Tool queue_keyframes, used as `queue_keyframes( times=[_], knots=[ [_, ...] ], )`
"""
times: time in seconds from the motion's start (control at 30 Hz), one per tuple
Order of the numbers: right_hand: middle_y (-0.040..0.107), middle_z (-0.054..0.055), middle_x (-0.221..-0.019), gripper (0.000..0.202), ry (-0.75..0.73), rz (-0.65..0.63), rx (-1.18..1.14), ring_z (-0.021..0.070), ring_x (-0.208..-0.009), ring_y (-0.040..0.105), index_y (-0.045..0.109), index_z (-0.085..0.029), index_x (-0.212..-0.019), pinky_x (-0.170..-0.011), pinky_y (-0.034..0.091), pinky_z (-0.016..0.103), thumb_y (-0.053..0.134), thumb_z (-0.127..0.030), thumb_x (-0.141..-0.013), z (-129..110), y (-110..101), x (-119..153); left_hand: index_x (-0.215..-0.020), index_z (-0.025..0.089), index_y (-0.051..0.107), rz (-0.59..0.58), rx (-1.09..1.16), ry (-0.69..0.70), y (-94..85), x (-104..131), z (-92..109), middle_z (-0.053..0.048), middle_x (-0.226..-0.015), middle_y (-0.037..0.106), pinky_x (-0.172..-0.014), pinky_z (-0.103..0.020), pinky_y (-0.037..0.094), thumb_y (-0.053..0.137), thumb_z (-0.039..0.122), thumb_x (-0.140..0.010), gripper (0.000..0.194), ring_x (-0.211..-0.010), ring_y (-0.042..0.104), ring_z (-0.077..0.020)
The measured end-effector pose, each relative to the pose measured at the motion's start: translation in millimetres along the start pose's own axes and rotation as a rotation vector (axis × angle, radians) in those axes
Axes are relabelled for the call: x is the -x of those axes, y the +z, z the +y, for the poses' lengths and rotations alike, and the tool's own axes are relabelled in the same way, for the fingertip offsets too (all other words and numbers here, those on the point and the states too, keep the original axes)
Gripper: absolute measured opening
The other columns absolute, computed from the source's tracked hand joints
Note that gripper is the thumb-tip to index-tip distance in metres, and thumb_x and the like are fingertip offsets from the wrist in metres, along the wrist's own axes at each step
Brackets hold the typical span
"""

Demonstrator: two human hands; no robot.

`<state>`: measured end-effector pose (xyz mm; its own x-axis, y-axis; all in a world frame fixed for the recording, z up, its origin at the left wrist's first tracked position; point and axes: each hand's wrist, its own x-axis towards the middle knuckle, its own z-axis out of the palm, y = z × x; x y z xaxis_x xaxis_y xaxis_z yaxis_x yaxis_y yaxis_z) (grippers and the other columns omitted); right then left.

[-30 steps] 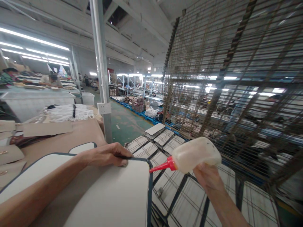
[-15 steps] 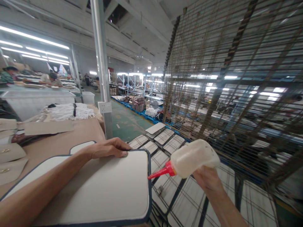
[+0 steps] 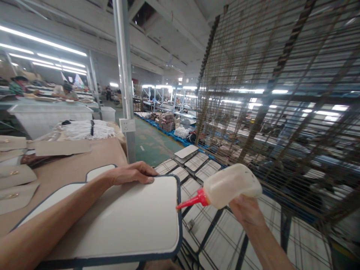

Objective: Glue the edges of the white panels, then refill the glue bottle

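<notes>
White panel point(image 3: 135, 221): held low in front, at the near end of the bench, its rounded corners and dark blue border shown; its right border is turned toward the wire rack.
Bench point(image 3: 67, 161): covered in a brown sheet; other white panels with dark borders point(image 3: 97, 171) are partly hidden behind the left forearm.
Bench goods: beige pieces with metal fittings point(image 3: 14, 174) are laid at the left; a bundle of white strips point(image 3: 88, 129), bound by a dark band, is placed farther back.
Pillar point(image 3: 123, 56): stood at the bench's far right corner, with a white socket box point(image 3: 127, 125) fixed to it.
Wire rack point(image 3: 218, 212): loaded with many white panels, spread flat under thin wires; a tall wire grid point(image 3: 253, 112) is raised above it.
Room: lit by long ceiling lights point(image 3: 42, 39); a green floor point(image 3: 149, 148) and a row of stacked goods point(image 3: 167, 123) are seen beyond; two people are seated or bent at work at the far left.
Left hand point(image 3: 133, 174): laid across the panel's far edge, fingers bent, the edge gripped; the forearm is slanted over the panel.
Right hand point(image 3: 246, 208): closed around a squeeze bottle point(image 3: 232, 185) from below, forearm raised from the lower right.
Red nozzle point(image 3: 194, 201): aimed left at the panel's right border; whether contact is made cannot be told.
</notes>
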<state>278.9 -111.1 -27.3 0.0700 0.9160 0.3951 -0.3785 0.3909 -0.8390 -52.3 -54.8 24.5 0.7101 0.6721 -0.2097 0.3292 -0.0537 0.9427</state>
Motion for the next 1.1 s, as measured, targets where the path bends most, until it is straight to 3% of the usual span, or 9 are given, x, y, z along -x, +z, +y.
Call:
queue_keyframes(
  times=[0.2,0.43,0.57,0.8,0.97,1.1],
  knots=[
    [0.075,0.005,-0.091,0.073,0.050,-0.050,-0.004,0.0293,-0.082,0.070,0.060,-0.030,-0.119,-0.091,0.050,0.051,0.086,-0.039,-0.051,3,-11,9,-0.097,0.015,0.074,-0.001,0.024,0.002,-5.2,-2,-6,-0.007,-0.081,0.072,-0.059,-0.026,0.051,0.065,0.039,-0.077,0.032,-0.066,0.065,-0.0213],
    [0.074,0.007,-0.097,0.077,0.060,0.006,-0.024,0.0325,-0.093,0.067,0.062,-0.030,-0.114,-0.089,0.051,0.051,0.088,-0.040,-0.042,-2,0,13,-0.091,0.015,0.074,0.033,0.051,-0.006,-11.1,-6,-15,-0.008,-0.085,0.073,-0.062,-0.026,0.052,0.066,0.039,-0.076,0.029,-0.070,0.067,-0.0228],
    [0.074,0.006,-0.096,0.074,0.040,0.006,-0.037,0.0320,-0.096,0.067,0.062,-0.031,-0.114,-0.089,0.051,0.051,0.088,-0.037,-0.044,3,-5,15,-0.086,0.015,0.075,0.081,0.081,-0.011,-13.3,-6,-18,-0.008,-0.083,0.073,-0.061,-0.027,0.052,0.068,0.039,-0.074,0.027,-0.070,0.067,-0.0235],
    [0.075,0.008,-0.092,0.068,-0.015,-0.008,-0.003,0.0297,-0.084,0.070,0.060,-0.030,-0.119,-0.086,0.053,0.051,0.083,-0.042,-0.056,10,-12,12,-0.086,0.014,0.075,0.138,0.145,-0.006,-16.9,-5,-22,-0.009,-0.079,0.074,-0.060,-0.027,0.053,0.069,0.038,-0.073,0.027,-0.070,0.068,-0.0246],
    [0.074,0.010,-0.099,0.072,-0.024,0.053,-0.008,0.0328,-0.093,0.068,0.060,-0.029,-0.120,-0.089,0.052,0.052,0.083,-0.044,-0.054,6,1,14,-0.101,0.014,0.073,0.178,0.256,0.024,-19.8,-9,-32,-0.011,-0.086,0.074,-0.060,-0.027,0.053,0.068,0.036,-0.076,0.033,-0.067,0.068,-0.0223],
    [0.072,0.009,-0.105,0.073,-0.089,0.148,-0.048,0.0336,-0.106,0.063,0.060,-0.032,-0.120,-0.096,0.047,0.054,0.083,-0.048,-0.053,5,8,13,-0.105,0.013,0.072,0.306,0.355,0.057,-20.0,-14,-44,-0.012,-0.087,0.075,-0.057,-0.025,0.052,0.072,0.036,-0.073,0.039,-0.068,0.069,-0.0229]
  ],
)
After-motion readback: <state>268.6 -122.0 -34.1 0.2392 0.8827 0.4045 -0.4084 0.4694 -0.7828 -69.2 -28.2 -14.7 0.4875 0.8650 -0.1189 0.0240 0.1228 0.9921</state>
